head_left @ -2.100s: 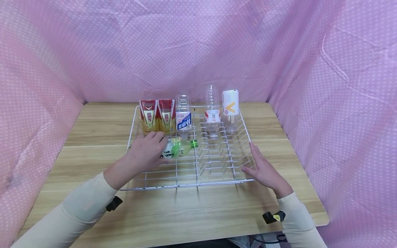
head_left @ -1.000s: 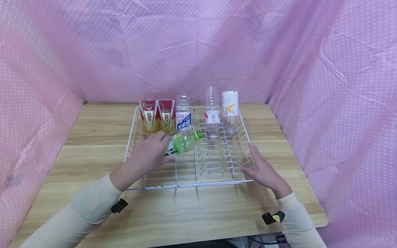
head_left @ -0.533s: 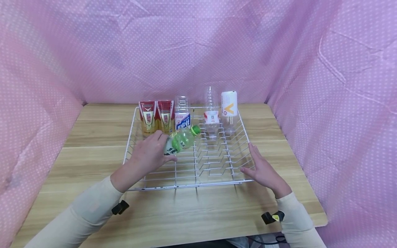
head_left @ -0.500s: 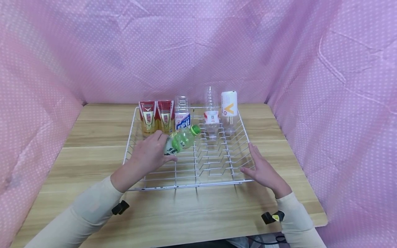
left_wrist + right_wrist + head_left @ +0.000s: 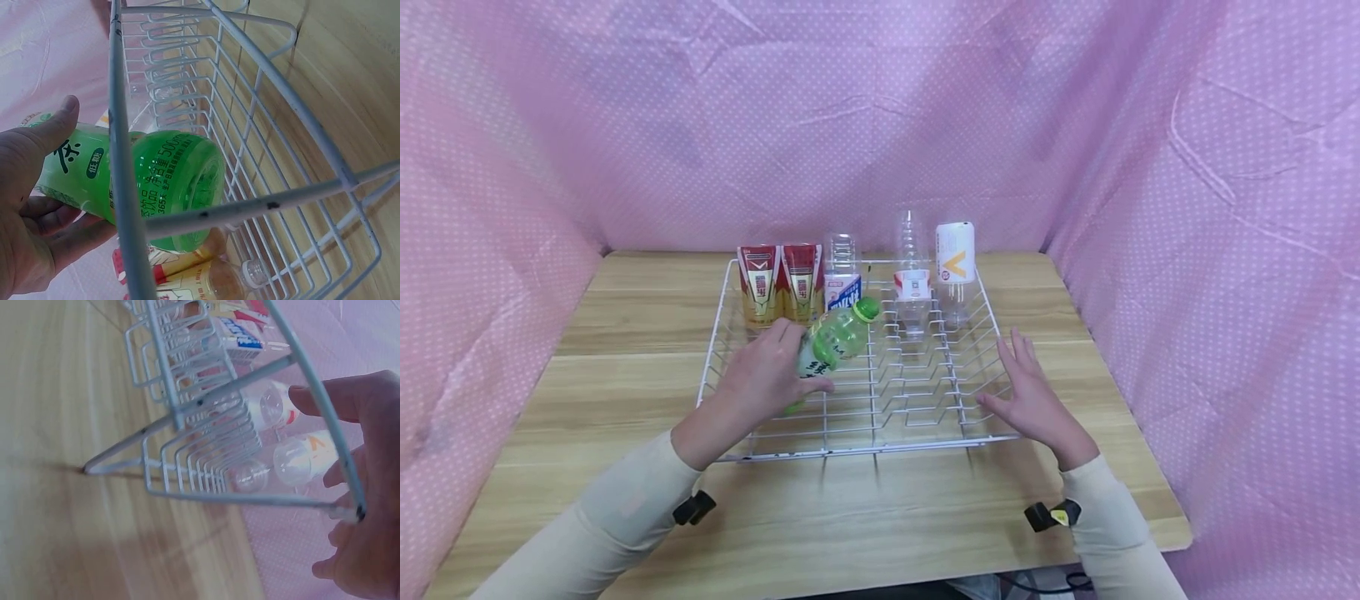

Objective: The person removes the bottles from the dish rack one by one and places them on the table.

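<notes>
My left hand (image 5: 762, 372) grips a green-capped bottle (image 5: 841, 335) over the left half of the white wire rack (image 5: 850, 452); the capped end points up and to the right. The left wrist view shows the thumb and fingers of the left hand (image 5: 31, 206) round the label of the green bottle (image 5: 181, 169), its base towards the camera, behind the rack's wires. At the rack's right edge, my right hand (image 5: 1033, 400) has its fingers spread. In the right wrist view, the right hand (image 5: 369, 481) is beside the rack's rim (image 5: 269, 500), holding nothing; contact is unclear.
Along the rack's back stand two red-and-gold bottles (image 5: 761, 285) (image 5: 802, 283), a blue-and-white labelled bottle (image 5: 843, 287), a clear bottle with a red-and-white label (image 5: 913, 285) and a white-topped bottle (image 5: 956, 252). Pink cloth (image 5: 880, 125) surrounds the wooden table (image 5: 880, 517).
The green bottle's capped end has swung up and back from its earlier, nearly level pose, still in my left hand. My right hand's fingers have lifted and spread slightly.
</notes>
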### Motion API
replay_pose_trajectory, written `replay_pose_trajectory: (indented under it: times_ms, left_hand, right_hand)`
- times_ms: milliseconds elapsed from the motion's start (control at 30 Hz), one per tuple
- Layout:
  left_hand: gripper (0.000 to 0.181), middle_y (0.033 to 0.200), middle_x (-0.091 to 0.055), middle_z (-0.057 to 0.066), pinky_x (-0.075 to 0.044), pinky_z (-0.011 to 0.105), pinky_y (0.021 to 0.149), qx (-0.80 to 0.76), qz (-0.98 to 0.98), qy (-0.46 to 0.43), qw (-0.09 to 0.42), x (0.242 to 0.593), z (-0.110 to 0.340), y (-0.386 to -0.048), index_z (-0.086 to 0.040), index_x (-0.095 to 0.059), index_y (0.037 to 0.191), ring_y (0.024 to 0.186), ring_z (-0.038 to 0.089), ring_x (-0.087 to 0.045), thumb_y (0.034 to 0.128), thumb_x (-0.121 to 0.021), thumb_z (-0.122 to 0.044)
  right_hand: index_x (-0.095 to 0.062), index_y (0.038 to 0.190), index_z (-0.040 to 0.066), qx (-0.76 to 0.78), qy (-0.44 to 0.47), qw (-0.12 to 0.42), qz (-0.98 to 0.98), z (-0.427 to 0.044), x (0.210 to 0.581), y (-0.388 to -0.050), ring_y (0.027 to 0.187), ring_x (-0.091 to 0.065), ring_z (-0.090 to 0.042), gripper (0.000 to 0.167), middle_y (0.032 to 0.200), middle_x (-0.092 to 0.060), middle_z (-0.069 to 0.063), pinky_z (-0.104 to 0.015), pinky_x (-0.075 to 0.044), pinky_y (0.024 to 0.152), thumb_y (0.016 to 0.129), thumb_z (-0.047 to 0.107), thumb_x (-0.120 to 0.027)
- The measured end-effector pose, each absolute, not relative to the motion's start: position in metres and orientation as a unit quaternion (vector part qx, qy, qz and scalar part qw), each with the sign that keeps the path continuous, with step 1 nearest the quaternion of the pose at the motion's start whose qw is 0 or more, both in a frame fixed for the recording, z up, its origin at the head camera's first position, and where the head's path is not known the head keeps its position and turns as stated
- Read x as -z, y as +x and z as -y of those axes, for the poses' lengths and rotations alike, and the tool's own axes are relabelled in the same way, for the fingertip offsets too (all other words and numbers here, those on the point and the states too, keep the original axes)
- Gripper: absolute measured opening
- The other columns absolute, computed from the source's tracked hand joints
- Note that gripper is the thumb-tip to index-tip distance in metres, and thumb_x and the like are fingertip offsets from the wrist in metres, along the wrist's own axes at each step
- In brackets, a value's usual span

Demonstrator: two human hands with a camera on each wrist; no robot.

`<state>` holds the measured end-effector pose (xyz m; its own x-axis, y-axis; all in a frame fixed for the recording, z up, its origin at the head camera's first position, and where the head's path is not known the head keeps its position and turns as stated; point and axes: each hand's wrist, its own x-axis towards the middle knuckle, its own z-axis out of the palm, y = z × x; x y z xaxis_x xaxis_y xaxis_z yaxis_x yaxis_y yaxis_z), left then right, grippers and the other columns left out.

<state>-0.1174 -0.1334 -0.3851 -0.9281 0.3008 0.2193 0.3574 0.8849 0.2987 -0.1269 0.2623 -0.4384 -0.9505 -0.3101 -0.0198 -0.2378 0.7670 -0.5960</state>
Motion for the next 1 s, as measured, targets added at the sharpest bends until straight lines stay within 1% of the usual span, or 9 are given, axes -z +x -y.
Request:
replay_pose_trajectory:
  times_ms: [200, 300, 433, 600, 767, 867, 1000]
  left_hand:
    - [0.083, 0.101, -0.06, 0.01, -0.052, 0.031, 0.059, 0.187, 0.963, -0.17, 0.09, 0.386, 0.133, -0.115, -0.001, -0.057, 0.117, 0.074, 0.021, -0.056, 0.0655, -0.09, -0.058]
    - [0.083, 0.102, -0.06, 0.01, -0.053, 0.031, 0.06, 0.202, 0.959, -0.173, 0.094, 0.386, 0.133, -0.115, -0.001, -0.057, 0.118, 0.076, 0.022, -0.056, 0.0658, -0.09, -0.057]
    - [0.081, 0.104, -0.059, 0.009, -0.053, 0.031, 0.062, 0.227, 0.955, -0.171, 0.084, 0.387, 0.132, -0.113, -0.002, -0.057, 0.119, 0.079, 0.022, -0.056, 0.0672, -0.09, -0.054]
    - [0.079, 0.103, -0.058, 0.008, -0.052, 0.03, 0.061, 0.265, 0.948, -0.161, 0.066, 0.387, 0.132, -0.112, -0.002, -0.056, 0.119, 0.079, 0.021, -0.055, 0.0679, -0.09, -0.052]
    - [0.077, 0.102, -0.057, 0.006, -0.054, 0.031, 0.064, 0.31, 0.938, -0.148, 0.051, 0.384, 0.131, -0.112, -0.003, -0.057, 0.117, 0.082, 0.021, -0.056, 0.0674, -0.092, -0.049]
    - [0.074, 0.103, -0.057, 0.005, -0.056, 0.032, 0.067, 0.34, 0.929, -0.143, 0.043, 0.383, 0.129, -0.111, -0.003, -0.057, 0.116, 0.087, 0.022, -0.057, 0.0675, -0.093, -0.045]
    - [0.07, 0.104, -0.058, 0.004, -0.057, 0.034, 0.071, 0.372, 0.916, -0.143, 0.042, 0.381, 0.128, -0.11, -0.005, -0.057, 0.114, 0.09, 0.022, -0.058, 0.0674, -0.094, -0.041]
  right_hand:
    - [-0.015, 0.159, -0.002, 0.308, -0.157, 0.053, -0.937, -0.252, 0.427, -0.129, 0.151, 0.017, -0.035, 0.1, 0.167, 0.012, -0.016, -0.068, -0.005, 0.116, 0.088, 0.03, -0.078]
    - [-0.015, 0.159, -0.002, 0.312, -0.164, 0.054, -0.934, -0.246, 0.421, -0.128, 0.151, 0.018, -0.032, 0.1, 0.167, 0.012, -0.013, -0.068, -0.006, 0.116, 0.088, 0.028, -0.079]
    - [-0.016, 0.159, -0.001, 0.327, -0.178, 0.057, -0.927, -0.237, 0.414, -0.127, 0.152, 0.017, -0.03, 0.1, 0.168, 0.011, -0.01, -0.067, -0.006, 0.117, 0.087, 0.026, -0.08]
    - [-0.013, 0.16, 0.0, 0.327, -0.199, 0.066, -0.921, -0.226, 0.407, -0.127, 0.153, 0.009, -0.034, 0.102, 0.168, 0.007, -0.011, -0.062, -0.009, 0.119, 0.087, 0.027, -0.08]
    - [-0.011, 0.161, 0.004, 0.32, -0.218, 0.07, -0.919, -0.217, 0.402, -0.127, 0.154, -0.003, -0.033, 0.104, 0.168, -0.003, -0.012, -0.057, -0.014, 0.12, 0.088, 0.029, -0.08]
    - [-0.013, 0.161, 0.005, 0.323, -0.23, 0.067, -0.916, -0.213, 0.4, -0.128, 0.154, -0.005, -0.033, 0.101, 0.168, -0.009, -0.012, -0.057, -0.014, 0.12, 0.088, 0.028, -0.08]
    - [-0.017, 0.161, 0.003, 0.332, -0.245, 0.062, -0.909, -0.205, 0.398, -0.129, 0.154, -0.005, -0.034, 0.099, 0.167, -0.013, -0.015, -0.057, -0.013, 0.121, 0.087, 0.024, -0.081]
